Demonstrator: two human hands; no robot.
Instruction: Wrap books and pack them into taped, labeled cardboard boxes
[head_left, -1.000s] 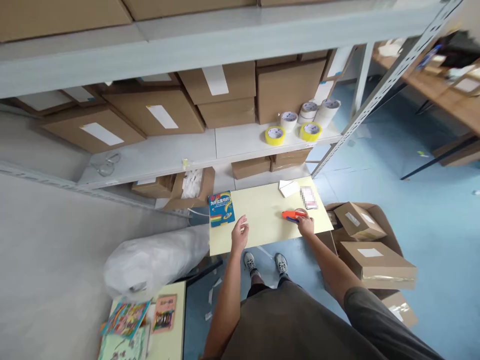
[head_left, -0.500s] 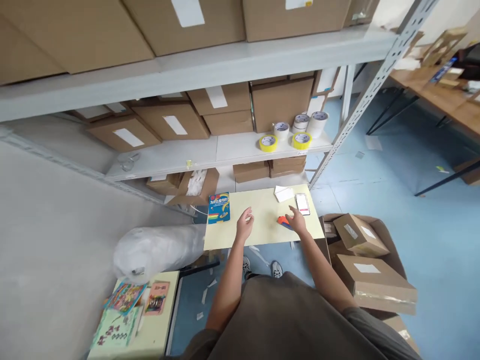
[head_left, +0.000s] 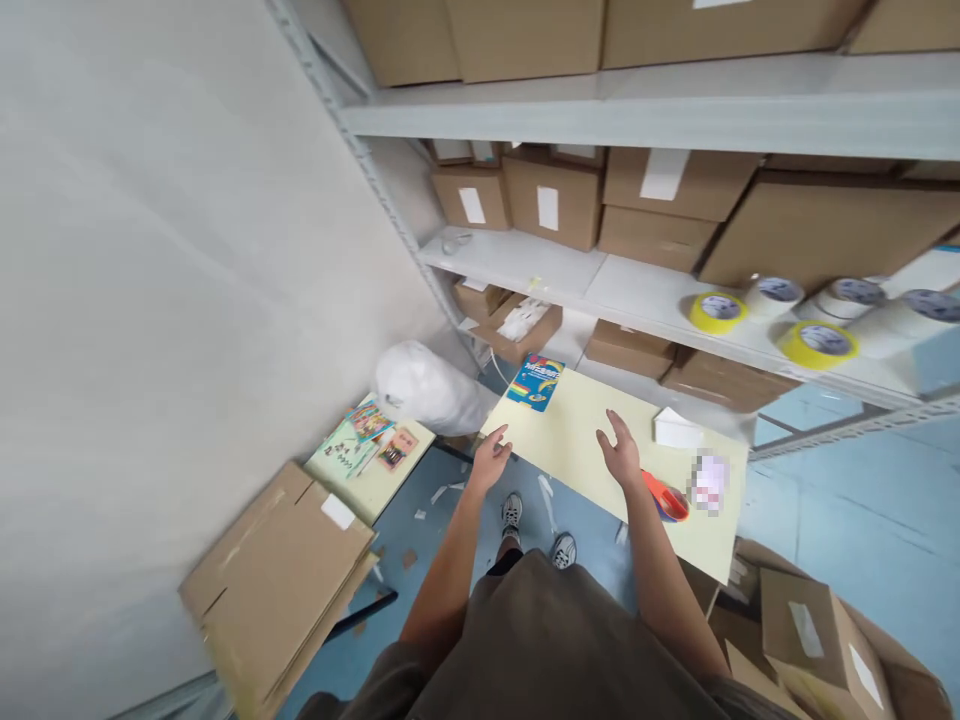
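My left hand (head_left: 491, 460) hovers at the near left edge of a pale yellow tabletop (head_left: 577, 440), fingers loosely apart with nothing in them. Over the middle of the same top, my right hand (head_left: 621, 450) is open and empty too, its fingers stretched forward. A blue picture book (head_left: 536, 382) lies flat at the far left corner, apart from both hands. Right of my right wrist is an orange-and-blue tool (head_left: 667, 497), partly hidden by the forearm; its kind is unclear. Beyond it lie white cards (head_left: 677, 428) and a blurred-out phone (head_left: 709, 482).
A shelf (head_left: 637, 300) behind the table holds cardboard boxes (head_left: 551, 200) and rolls of yellow tape (head_left: 718, 312) and white tape. Left are a plastic-wrapped roll (head_left: 431, 388), a side table with books (head_left: 397, 448) and flattened cardboard (head_left: 285, 580). Boxes (head_left: 806, 630) stand at lower right.
The view has swung left, bringing the flattened cardboard into sight. My right hand has moved left, away from the orange-and-blue tool. My left hand stays empty, now nearer the table's front left edge.
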